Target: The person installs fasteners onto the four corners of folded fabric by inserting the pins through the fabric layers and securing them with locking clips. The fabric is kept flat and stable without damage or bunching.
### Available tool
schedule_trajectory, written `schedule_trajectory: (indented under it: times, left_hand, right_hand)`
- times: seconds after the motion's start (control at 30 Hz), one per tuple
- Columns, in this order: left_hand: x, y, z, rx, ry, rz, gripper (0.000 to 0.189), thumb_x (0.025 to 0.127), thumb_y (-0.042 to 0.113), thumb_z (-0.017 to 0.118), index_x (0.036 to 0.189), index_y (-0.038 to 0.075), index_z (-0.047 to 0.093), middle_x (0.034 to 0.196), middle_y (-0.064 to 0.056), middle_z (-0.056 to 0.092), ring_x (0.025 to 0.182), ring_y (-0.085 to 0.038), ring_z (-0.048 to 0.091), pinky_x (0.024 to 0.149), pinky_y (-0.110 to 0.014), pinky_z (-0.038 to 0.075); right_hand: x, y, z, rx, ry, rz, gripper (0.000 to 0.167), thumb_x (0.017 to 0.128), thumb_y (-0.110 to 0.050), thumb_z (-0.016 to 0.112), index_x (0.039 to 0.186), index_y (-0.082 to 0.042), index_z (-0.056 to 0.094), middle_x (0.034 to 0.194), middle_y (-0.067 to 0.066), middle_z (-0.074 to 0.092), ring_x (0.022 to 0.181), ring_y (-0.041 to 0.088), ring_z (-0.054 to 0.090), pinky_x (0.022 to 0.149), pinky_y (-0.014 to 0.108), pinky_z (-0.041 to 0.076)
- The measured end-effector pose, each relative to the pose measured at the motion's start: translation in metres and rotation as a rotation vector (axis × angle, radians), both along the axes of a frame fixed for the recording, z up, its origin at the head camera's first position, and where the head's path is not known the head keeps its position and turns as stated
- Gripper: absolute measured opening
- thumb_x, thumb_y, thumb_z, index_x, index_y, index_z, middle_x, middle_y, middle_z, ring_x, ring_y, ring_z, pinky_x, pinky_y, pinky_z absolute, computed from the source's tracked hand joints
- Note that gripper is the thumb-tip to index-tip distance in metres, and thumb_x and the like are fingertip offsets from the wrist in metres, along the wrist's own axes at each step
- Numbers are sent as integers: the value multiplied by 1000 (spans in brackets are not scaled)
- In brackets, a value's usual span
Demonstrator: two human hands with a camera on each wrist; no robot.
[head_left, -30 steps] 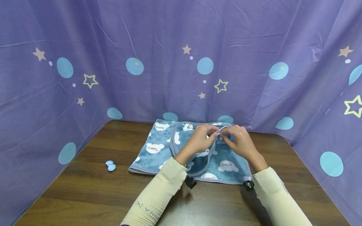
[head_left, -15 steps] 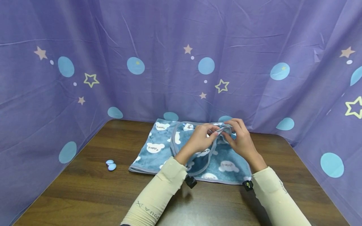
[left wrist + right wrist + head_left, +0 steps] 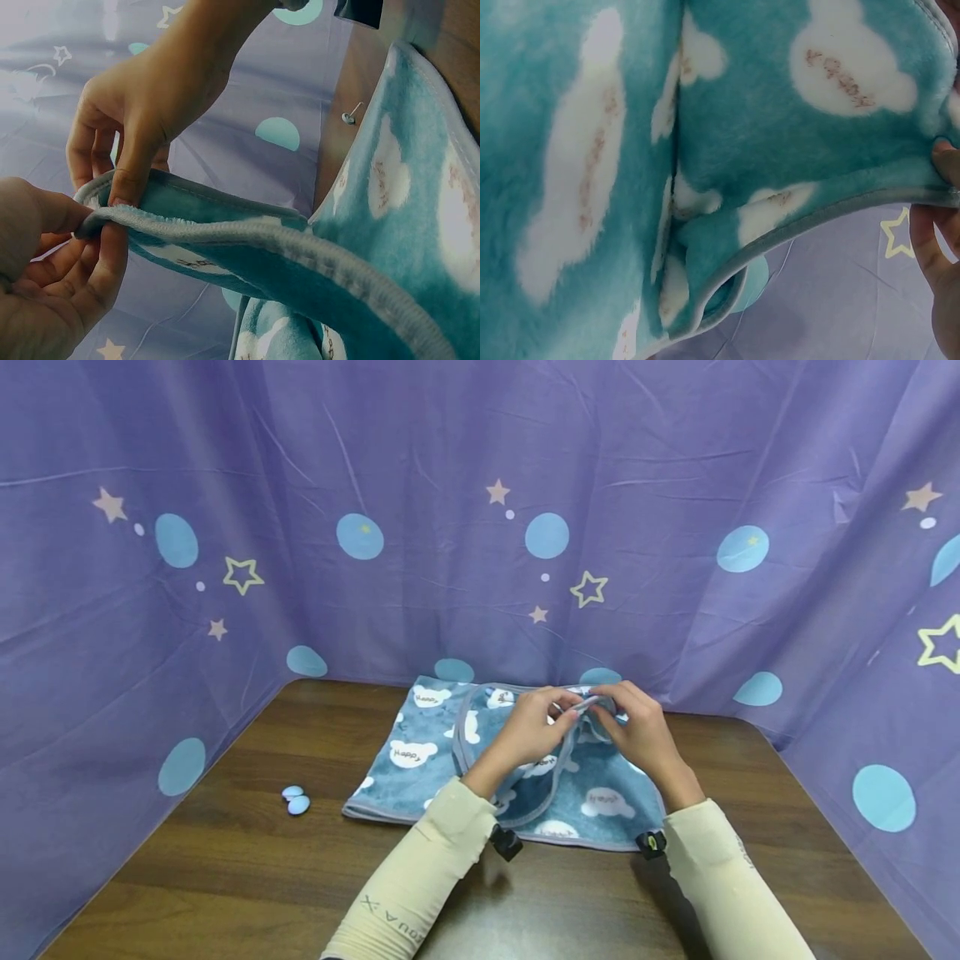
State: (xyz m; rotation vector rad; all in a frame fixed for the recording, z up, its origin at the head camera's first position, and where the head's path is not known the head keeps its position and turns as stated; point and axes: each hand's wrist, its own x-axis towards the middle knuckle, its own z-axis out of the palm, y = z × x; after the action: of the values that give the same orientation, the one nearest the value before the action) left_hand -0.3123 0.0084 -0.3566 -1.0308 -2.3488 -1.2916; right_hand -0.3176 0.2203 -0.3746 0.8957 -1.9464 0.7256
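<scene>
A teal fleece blanket [image 3: 408,752] with white bear-head prints and grey piping lies spread on the table, part of it folded over and lifted. My left hand [image 3: 534,727] pinches the raised piped edge between thumb and fingers. Close on its right, my right hand [image 3: 639,735] holds the same edge, which loops up between the two hands. In the left wrist view the right hand [image 3: 142,120] has its thumb on the piping, and the left hand [image 3: 52,277] grips beside it. The right wrist view shows mostly blanket [image 3: 757,150], with fingers at its right border.
Two small light-blue oval pieces [image 3: 297,804] lie on the brown wooden table [image 3: 225,868] left of the blanket. A purple curtain [image 3: 450,527] with stars and blue dots hangs behind the table and at both sides.
My right hand's fingers lifted and spread, then came down over the edge again, and the edge beside it now curls up into a small loop. The left hand keeps its place.
</scene>
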Motion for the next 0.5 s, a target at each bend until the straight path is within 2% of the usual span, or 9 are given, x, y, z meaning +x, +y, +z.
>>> schedule_trajectory:
  times: [0.2,0.4,0.5]
  left_hand:
    - [0,-1,-2,-10,-4,-5,18,102,12,64,117,7,73,99,-6,70,79,-12,66,65,-21,53]
    - [0,-4,-2,2,1,-7,17,101,13,66,114,6,74,102,-8,71,80,-14,66,70,-21,53]
    - [-2,-8,0,18,-8,-7,19,102,17,65,114,5,74,104,-8,71,78,-14,66,67,-22,55]
  right_hand:
    - [-5,1,-5,-26,-7,21,29,79,15,80,100,-3,72,86,7,67,69,16,54,62,25,43]
    - [-4,2,-8,-25,-29,35,26,80,13,80,98,-3,72,88,7,68,71,15,57,63,25,46]
    - [-5,1,-9,-20,-33,41,25,80,13,80,97,-3,72,88,6,69,72,15,58,64,22,46]
